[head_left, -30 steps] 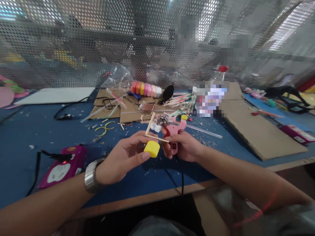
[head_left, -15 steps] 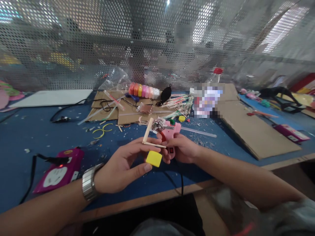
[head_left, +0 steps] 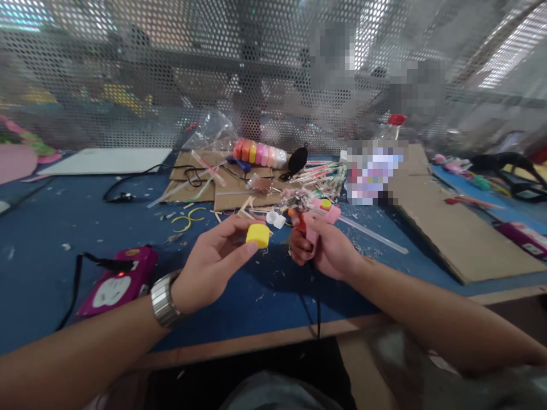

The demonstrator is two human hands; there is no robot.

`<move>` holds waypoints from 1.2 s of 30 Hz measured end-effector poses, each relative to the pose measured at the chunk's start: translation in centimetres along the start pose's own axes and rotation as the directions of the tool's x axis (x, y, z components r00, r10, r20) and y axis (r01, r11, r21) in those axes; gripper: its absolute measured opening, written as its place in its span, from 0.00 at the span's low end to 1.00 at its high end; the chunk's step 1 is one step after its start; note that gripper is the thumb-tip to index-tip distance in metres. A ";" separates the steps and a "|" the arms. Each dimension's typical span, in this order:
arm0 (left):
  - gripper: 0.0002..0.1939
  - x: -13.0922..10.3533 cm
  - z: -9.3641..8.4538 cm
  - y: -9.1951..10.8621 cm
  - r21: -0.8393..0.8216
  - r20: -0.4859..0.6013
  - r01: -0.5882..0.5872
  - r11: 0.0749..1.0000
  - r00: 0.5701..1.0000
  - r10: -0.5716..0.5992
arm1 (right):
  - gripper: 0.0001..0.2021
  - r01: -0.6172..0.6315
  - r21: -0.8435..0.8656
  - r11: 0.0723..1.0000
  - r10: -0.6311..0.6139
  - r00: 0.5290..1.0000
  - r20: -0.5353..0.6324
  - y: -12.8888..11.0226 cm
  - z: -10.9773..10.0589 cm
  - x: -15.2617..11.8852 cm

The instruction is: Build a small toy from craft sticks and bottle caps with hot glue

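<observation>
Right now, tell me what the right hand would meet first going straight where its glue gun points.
Probably the brown packet on the cardboard, though depth from the pink glue gun is unclear.

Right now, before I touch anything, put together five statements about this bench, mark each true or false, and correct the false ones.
1. The right hand grips a pink glue gun. True.

2. The left hand holds a red piece. False: the piece in its fingers is a yellow piece.

3. A metal-banded watch is on the right arm. False: it is on the left arm.

4. A purple box with a small red light lies to the left of the left hand. True.

5. The row of colored tubs lies at the table's near edge. False: it lies at the far side of the table.
</observation>
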State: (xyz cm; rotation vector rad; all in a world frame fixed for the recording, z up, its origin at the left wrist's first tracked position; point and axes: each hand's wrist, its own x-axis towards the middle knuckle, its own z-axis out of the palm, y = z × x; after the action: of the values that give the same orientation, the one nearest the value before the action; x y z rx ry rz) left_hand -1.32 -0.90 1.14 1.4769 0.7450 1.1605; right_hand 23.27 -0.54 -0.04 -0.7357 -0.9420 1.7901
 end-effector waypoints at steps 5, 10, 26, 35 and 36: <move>0.24 0.4 -0.3 -0.7 -0.008 -0.124 0.139 0.990 0.983 -0.139 | 0.20 0.028 -0.018 0.999 -0.026 0.995 0.099 0.2 -0.3 -0.6; 0.25 0.2 -0.2 -0.5 -0.015 -0.149 0.116 0.993 0.982 -0.117 | 0.23 0.072 -0.151 0.986 -0.043 0.981 0.187 0.8 -1.0 -0.9; 0.12 -1.0 -0.1 -0.1 0.006 -0.046 -0.057 0.998 0.997 0.058 | 0.23 0.129 -0.253 0.959 -0.071 0.971 0.226 1.5 -2.3 -1.4; 0.13 -1.2 -0.2 -0.2 -0.003 -0.053 -0.096 0.995 0.994 0.096 | 0.22 0.121 -0.374 0.919 -0.062 0.984 0.164 1.1 -2.3 -2.0; 0.13 -1.3 -0.2 -0.2 0.000 -0.051 -0.096 0.995 0.994 0.095 | 0.22 0.108 -0.405 0.908 -0.048 0.987 0.155 1.1 -2.3 -2.0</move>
State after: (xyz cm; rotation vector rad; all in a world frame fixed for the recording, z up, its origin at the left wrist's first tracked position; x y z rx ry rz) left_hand -1.90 -1.94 0.60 1.4990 0.7136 1.2752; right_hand 25.34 -2.02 -2.03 -0.8239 -1.4546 1.6035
